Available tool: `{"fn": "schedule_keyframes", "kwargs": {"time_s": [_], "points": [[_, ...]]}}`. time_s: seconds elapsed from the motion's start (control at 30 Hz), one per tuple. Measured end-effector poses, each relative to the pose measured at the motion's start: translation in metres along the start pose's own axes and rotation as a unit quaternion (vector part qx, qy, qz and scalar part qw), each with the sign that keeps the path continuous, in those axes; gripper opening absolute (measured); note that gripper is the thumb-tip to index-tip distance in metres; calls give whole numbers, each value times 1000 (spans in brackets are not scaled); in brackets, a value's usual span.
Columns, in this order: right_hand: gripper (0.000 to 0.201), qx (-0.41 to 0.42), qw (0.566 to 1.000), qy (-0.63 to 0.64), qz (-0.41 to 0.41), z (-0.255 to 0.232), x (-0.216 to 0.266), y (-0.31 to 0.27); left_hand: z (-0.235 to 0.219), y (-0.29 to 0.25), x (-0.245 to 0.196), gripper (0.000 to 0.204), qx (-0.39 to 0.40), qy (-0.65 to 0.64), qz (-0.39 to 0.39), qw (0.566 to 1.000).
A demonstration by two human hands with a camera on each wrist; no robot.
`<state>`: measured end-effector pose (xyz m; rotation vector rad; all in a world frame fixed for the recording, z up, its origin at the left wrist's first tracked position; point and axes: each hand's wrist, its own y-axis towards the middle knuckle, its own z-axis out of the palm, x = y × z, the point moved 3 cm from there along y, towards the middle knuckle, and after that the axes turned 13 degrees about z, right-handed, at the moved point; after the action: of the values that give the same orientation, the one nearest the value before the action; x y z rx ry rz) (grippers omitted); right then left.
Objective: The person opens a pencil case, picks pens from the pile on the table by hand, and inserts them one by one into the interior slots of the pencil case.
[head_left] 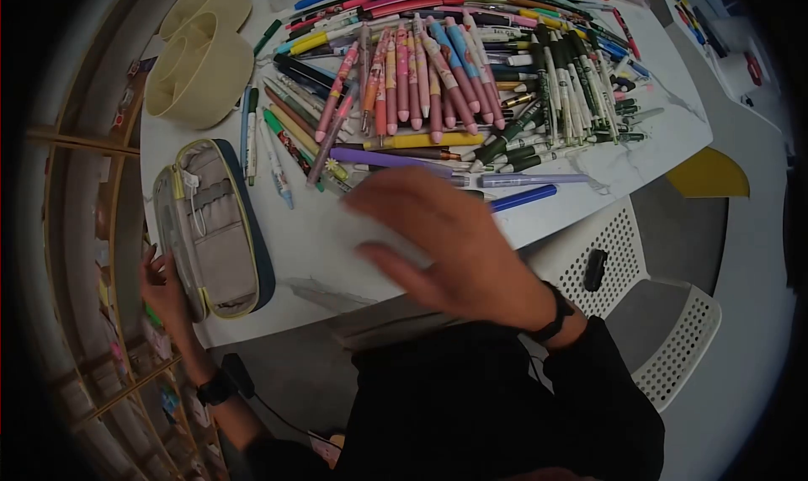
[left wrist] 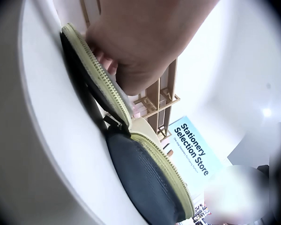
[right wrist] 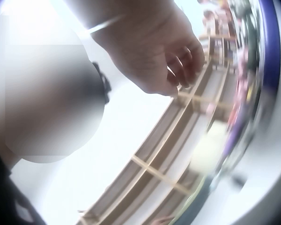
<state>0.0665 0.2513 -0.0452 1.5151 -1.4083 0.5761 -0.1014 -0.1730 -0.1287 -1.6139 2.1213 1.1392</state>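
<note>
An unzipped pencil case [head_left: 225,245] with a yellow-green zipper lies spread at the table's left side, its inner pockets showing nothing in them. The left hand [head_left: 164,292] is at the outer edge of its flap; in the left wrist view that hand [left wrist: 136,42] has its fingers partly hidden behind the flap's zipper edge [left wrist: 100,75]. Blurred, the right hand [head_left: 454,245] hovers over the table's front part with fingers loosely bent and nothing visible in them. In the right wrist view the right hand [right wrist: 154,51] also looks free of objects.
Many pens cover the back and middle of the table [head_left: 311,262], with pink-capped pens [head_left: 402,85] on top and a blue pen [head_left: 523,197] nearest the front edge. Cream pen holders [head_left: 202,77] stand back left. A white chair [head_left: 673,338] stands at right.
</note>
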Motion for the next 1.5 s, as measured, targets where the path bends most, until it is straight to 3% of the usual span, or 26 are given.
{"fn": "schedule_keyframes", "kwargs": {"time_s": [0.1, 0.13, 0.2, 0.3, 0.4, 0.5, 0.63, 0.7, 0.73, 0.8, 0.9, 1.0, 1.13, 1.2, 1.33, 1.4, 1.47, 1.5], "points": [[24, -214, 956, -132, 149, -91, -40, -1, -2, -6, 0, 37, -7, -14, -21, 1000], [23, -244, 933, -154, 214, -115, -49, 0, -4, -7, -4, 37, -10, -26, -26, 999], [20, -244, 899, -257, 256, -145, -75, 7, -3, -12, 2, 37, -27, -33, -20, 999], [21, -168, 900, -321, 242, -157, -106, 12, -8, -19, 7, 35, -54, -63, -16, 996], [22, -163, 882, -329, 294, -155, -109, 18, -16, -24, 2, 34, -71, -34, 3, 997], [27, -133, 860, -406, 278, -157, -116, 24, -22, -31, -34, 34, -104, 0, -19, 994], [30, -110, 822, -478, 289, -161, -118, 40, -35, -39, -19, 34, -117, -17, -27, 993], [34, -40, 808, -509, 295, -161, -118, 52, -38, -42, -20, 36, -147, -23, -14, 989], [34, -40, 807, -510, 294, -163, -117, 57, -40, -43, -20, 36, -147, -23, -15, 989], [41, 5, 798, -460, 389, -168, -121, 62, -45, -45, -22, 37, -155, -9, -9, 988], [42, -4, 806, -418, 419, -173, -122, 62, -47, -47, -42, 36, -165, 6, 7, 986], [43, -34, 847, -336, 409, -184, -109, 60, -52, -47, -54, 36, -180, -10, 28, 983], [39, -34, 863, -286, 416, -192, -113, 56, -57, -50, -63, 34, -186, 13, 44, 981], [33, -24, 895, -231, 381, -184, -111, 56, -54, -50, -70, 30, -164, -17, 50, 985], [24, -45, 985, -67, 151, -164, -61, 76, -34, -38, -128, 24, -144, -137, 86, 976], [23, -163, 985, -47, 21, -123, -18, 82, -26, -28, -155, 26, -83, -181, 127, 972], [23, -143, 988, 1, -57, -74, 15, 79, -15, -20, -185, 35, -38, -153, 212, 965], [21, -80, 992, 13, -94, -53, 24, 77, -12, -18, -202, 37, -13, -146, 244, 959]]}}
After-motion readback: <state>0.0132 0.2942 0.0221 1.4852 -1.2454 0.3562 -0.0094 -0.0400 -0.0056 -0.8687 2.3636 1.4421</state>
